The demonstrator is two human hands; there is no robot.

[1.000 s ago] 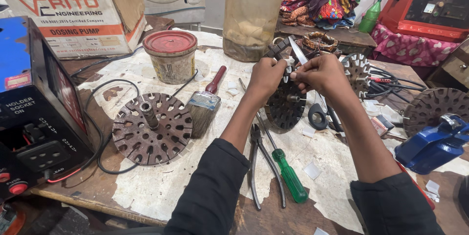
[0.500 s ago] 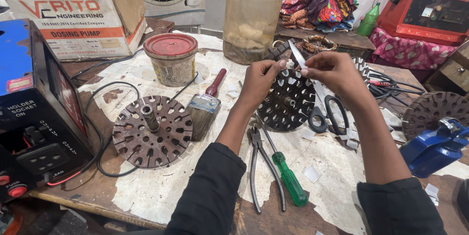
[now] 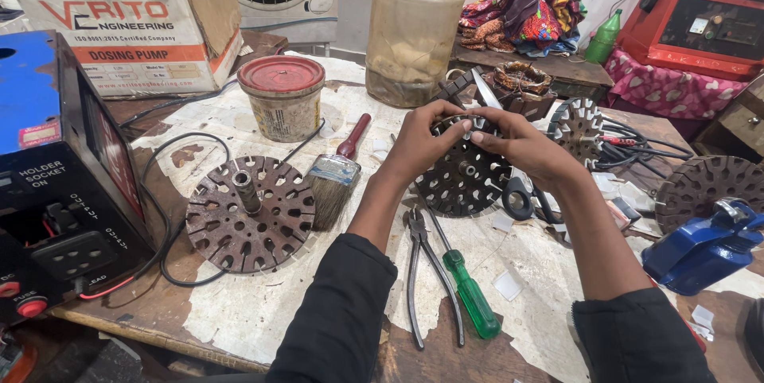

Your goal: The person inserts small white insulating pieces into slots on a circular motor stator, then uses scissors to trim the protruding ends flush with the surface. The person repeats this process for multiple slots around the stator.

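While both the left hand (image 3: pixel 420 143) and right hand (image 3: pixel 521 147) pinch the tilted slotted stator core (image 3: pixel 464 178) at its twelve o'clock rim, it may slip onto the pliers (image 3: pixel 426 272) at six

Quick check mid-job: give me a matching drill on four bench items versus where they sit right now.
Things:
1. dark slotted disc
2. paintbrush
3. green-handled screwdriver
4. red-lidded tin

Places:
A. lying beside the pliers
B. standing in front of the cardboard box
C. held by left hand and right hand
D. lying right of the rusty disc

Pairs: 1-C, 2-D, 3-A, 4-B
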